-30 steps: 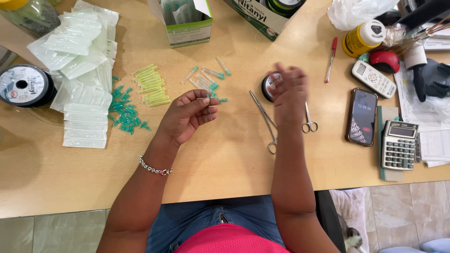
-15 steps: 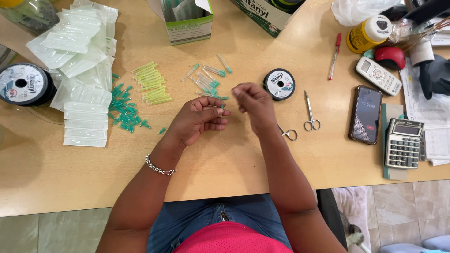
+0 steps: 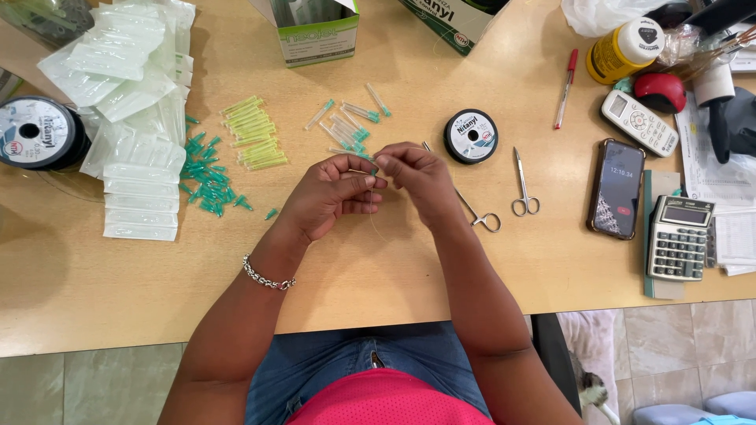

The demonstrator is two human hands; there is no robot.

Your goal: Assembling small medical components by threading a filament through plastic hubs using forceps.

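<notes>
Green-hubbed needle (image 3: 373, 169) sits between the two hands above the wooden table (image 3: 394, 260) – left hand (image 3: 331, 197) pinched shut on it, long axis running left-right. Right hand (image 3: 417, 177) meets it from the right, fingertips closed on thin line (image 3: 375, 216) hanging toward the near edge.

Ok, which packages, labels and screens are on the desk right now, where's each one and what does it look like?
Open carton: top centre, green and white.
Second box: top, right of it, green and white, cut off.
Clear sachets: far left, stacked flat.
Large spool: left edge, black with round white label.
Small spool: centre, black, white label.
Yellow bottle: top right, white cap.
Phone: right, screen lit.
Calculator: right edge, grey display.
</notes>
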